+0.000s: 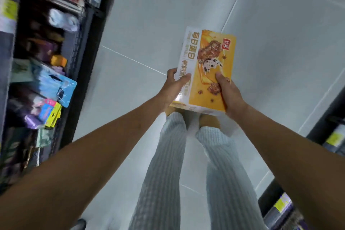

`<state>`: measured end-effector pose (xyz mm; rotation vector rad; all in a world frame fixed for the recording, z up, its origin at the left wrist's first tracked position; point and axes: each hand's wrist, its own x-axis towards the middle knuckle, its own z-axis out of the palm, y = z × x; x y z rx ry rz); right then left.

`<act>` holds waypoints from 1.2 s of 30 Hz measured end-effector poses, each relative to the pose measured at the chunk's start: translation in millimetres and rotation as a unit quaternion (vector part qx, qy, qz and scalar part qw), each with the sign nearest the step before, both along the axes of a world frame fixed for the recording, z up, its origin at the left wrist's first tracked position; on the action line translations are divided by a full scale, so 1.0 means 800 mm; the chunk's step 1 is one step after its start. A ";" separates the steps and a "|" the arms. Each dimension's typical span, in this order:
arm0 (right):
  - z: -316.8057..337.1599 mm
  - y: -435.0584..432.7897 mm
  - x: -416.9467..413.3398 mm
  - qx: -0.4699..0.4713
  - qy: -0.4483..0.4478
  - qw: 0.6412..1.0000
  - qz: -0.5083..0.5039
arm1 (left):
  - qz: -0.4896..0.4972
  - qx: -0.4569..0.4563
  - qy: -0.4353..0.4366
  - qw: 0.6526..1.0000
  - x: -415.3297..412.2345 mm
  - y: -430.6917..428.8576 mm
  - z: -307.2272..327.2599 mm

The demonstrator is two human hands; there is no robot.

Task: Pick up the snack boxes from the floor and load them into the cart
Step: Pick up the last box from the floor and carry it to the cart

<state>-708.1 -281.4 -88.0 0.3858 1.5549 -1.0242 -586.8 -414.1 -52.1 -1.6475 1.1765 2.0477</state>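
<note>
A floor (168, 15) of pale grey tiles with thin light joints is seen across the middle, from 12 to 6 o'clock. At 9 o'clock a black-framed shelf rack (89, 46) is filled with blurred goods: a white bundle (63, 19) toward 11 o'clock, a small orange box (58, 60) below it, and hanging blue packets (56, 87) and yellow packets (54, 115) toward 8 o'clock. Yellow price tags (8, 10) are fixed at 10 o'clock. A second dark shelf (321, 123) with yellow labels (336, 139) is cut off at 4 o'clock.

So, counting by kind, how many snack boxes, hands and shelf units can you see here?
snack box: 1
hands gripping it: 2, left hand and right hand
shelf units: 2, left shelf and right shelf
Total: 5
</note>
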 end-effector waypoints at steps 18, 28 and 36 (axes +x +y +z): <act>0.426 -0.038 0.144 -0.082 0.084 0.904 0.411 | 0.374 -0.119 0.064 0.918 0.236 0.127 0.392; 0.540 -0.025 0.404 -0.144 0.118 0.790 0.584 | 0.568 -0.185 0.056 0.800 0.467 0.252 0.492; 0.582 0.080 0.646 -0.207 0.069 0.701 0.679 | 0.656 -0.235 0.005 0.718 0.668 0.409 0.544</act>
